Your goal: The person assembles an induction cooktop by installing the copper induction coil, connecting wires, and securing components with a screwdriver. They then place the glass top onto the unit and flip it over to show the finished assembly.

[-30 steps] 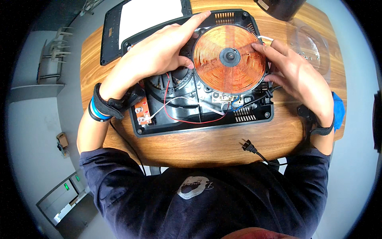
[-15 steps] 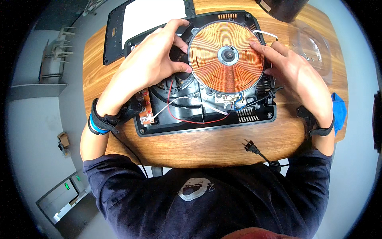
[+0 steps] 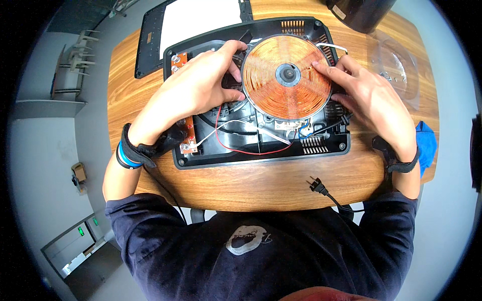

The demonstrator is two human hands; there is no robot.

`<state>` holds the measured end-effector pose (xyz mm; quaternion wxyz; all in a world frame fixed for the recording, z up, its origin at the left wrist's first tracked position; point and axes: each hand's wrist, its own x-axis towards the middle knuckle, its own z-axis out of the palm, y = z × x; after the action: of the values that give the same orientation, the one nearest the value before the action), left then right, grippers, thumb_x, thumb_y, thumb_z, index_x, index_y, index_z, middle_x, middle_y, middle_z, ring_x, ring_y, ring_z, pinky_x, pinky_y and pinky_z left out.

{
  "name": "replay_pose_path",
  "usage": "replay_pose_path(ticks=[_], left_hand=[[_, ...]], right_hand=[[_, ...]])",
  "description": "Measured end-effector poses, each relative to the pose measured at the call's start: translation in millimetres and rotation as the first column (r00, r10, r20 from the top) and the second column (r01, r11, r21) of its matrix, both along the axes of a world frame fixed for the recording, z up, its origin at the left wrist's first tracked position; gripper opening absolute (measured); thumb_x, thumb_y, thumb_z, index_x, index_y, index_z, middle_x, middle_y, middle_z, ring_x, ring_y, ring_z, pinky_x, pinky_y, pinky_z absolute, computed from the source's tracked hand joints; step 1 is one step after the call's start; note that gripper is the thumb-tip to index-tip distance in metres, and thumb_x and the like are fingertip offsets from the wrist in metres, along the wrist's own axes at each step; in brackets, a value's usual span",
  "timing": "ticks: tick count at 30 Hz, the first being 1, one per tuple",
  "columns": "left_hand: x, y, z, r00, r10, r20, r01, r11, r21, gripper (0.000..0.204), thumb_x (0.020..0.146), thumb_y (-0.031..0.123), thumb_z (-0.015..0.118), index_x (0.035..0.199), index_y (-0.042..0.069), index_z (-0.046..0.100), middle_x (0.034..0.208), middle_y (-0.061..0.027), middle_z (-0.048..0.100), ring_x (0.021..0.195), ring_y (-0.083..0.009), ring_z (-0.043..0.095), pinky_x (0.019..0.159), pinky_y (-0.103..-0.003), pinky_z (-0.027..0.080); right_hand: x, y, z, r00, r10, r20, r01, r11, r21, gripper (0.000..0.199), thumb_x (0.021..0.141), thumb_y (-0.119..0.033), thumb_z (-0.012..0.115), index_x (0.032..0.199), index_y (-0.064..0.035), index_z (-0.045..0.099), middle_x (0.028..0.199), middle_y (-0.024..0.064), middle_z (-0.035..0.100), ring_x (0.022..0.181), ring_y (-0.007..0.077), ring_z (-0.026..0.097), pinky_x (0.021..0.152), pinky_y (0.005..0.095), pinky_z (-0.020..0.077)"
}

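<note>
A round copper induction coil [image 3: 271, 55] with a dark centre lies level over the right part of an open black cooktop housing [image 3: 213, 159]. My left hand [image 3: 203, 83] has its thumb and fingertips against the coil's left rim. At the opposite rim, my right hand [image 3: 369, 90] lays its index finger on the windings, with the thumb lower at the edge. Below the coil, a red wire [image 3: 236, 151] and white wires run across the housing. An orange circuit strip [image 3: 189, 146] lines the left side. The coil hides what is directly under it.
Behind the housing rests a black panel [image 3: 145, 55] with a white sheet [image 3: 201, 22]. To the right are a clear plastic tray [image 3: 409, 93], a dark cylindrical container [image 3: 361, 15] and a blue cloth [image 3: 427, 143]. A black power plug [image 3: 317, 185] lies near the table's front edge.
The coil looks slightly smaller and lower against the housing, with both hands moving along with it. The whole view has shifted a little.
</note>
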<state>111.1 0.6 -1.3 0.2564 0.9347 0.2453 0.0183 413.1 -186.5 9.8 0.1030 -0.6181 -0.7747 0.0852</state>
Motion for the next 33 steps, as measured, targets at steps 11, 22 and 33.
replay_pose_path(ticks=[11, 22, 33], left_hand=[[-1, -8, -4, 0.999, 0.032, 0.012, -0.032, 0.999, -0.015, 0.096, 0.083, 0.013, 0.097, 0.163, 0.012, 0.045, 0.109, -0.01, 0.075, 0.109, -0.0346, 0.071, 0.097, -0.045, 0.058], [-8, -6, 1, 1.0, -0.003, 0.007, 0.002, 0.997, 0.077, 0.1, 0.08, 0.015, 0.098, 0.165, 0.011, 0.048, 0.111, -0.009, 0.075, 0.113, -0.0342, 0.066, 0.103, -0.044, 0.054], [-6, -13, 10, 0.999, -0.016, -0.04, 0.019, 0.997, 0.073, 0.103, 0.077, 0.015, 0.099, 0.166, 0.007, 0.048, 0.115, -0.0114, 0.072, 0.116, -0.0355, 0.064, 0.105, -0.046, 0.053]], right_hand=[[0, -1, -1, 0.996, -0.02, 0.087, 0.017, 0.999, 0.034, 0.052, 0.098, -0.004, 0.063, 0.15, -0.0072, 0.065, 0.115, 0.0175, 0.066, 0.106, 0.0399, 0.073, 0.086, 0.0496, 0.058], [-7, -2, 11, 1.0, -0.004, 0.026, 0.004, 0.999, -0.031, 0.052, 0.098, -0.004, 0.059, 0.15, -0.0071, 0.065, 0.113, 0.0165, 0.065, 0.103, 0.039, 0.073, 0.086, 0.0482, 0.058], [-5, 3, -1, 1.0, -0.001, -0.023, 0.001, 1.0, -0.004, 0.043, 0.104, -0.014, 0.068, 0.147, -0.01, 0.066, 0.107, 0.0157, 0.065, 0.1, 0.0397, 0.072, 0.083, 0.0504, 0.0575]])
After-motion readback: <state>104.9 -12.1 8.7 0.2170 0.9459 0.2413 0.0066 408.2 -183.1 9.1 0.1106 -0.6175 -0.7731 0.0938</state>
